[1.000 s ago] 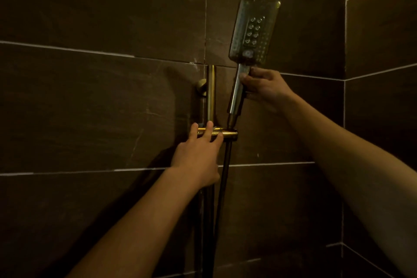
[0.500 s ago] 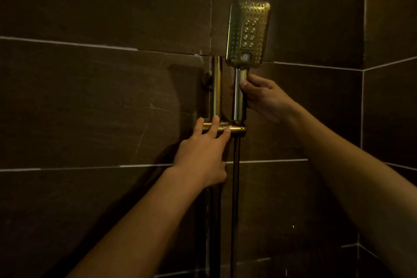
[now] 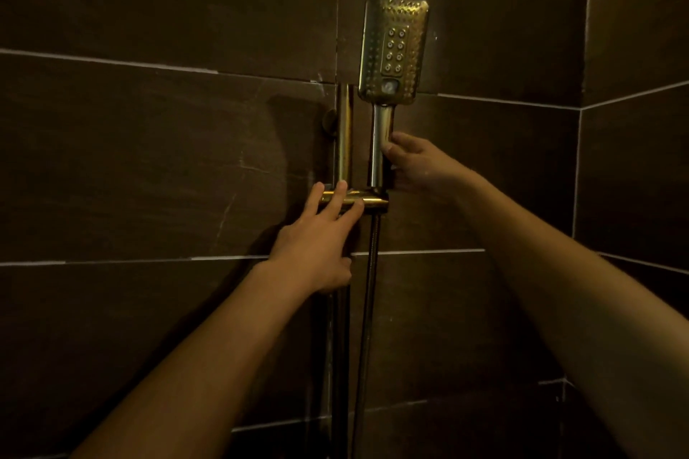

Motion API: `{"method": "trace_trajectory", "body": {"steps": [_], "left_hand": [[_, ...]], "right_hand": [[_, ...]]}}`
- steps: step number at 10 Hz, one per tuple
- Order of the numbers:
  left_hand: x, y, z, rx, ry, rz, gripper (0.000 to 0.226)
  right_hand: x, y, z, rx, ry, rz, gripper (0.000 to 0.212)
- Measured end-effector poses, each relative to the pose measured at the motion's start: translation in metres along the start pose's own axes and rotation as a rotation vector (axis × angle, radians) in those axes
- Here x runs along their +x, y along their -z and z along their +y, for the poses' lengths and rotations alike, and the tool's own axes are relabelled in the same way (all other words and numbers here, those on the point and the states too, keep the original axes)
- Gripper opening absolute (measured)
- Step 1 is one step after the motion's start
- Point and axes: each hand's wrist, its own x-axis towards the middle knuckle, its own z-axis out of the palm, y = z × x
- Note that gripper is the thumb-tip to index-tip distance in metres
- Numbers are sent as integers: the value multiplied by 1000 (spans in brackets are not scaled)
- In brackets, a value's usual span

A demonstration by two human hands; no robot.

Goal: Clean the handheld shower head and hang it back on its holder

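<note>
Brace the holder (image 3: 373, 200) with your left hand (image 3: 317, 242), grip flat and open; your right hand (image 3: 414, 160) pinches the shower head (image 3: 393, 48) handle, so seat it fully before releasing.

- No legible text, labels, brands, numbers or signs in view.
- shower head (image 3: 393, 52), far centre: the spray face shows nozzles only. The lower edge of the face is too dim to tell whether it carries any marking.
</note>
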Motion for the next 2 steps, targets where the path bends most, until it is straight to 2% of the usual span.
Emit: {"method": "trace_trajectory", "body": {"steps": [1,2], "left_hand": [[-4,0,-3,-23,6,-27,91],[-27,-7,0,-127,6,-42,76]], "right_hand": [[-29,-4,33,-137,-109,-36,13],[-91,-4,74,-231,-222,-8,35]]}}
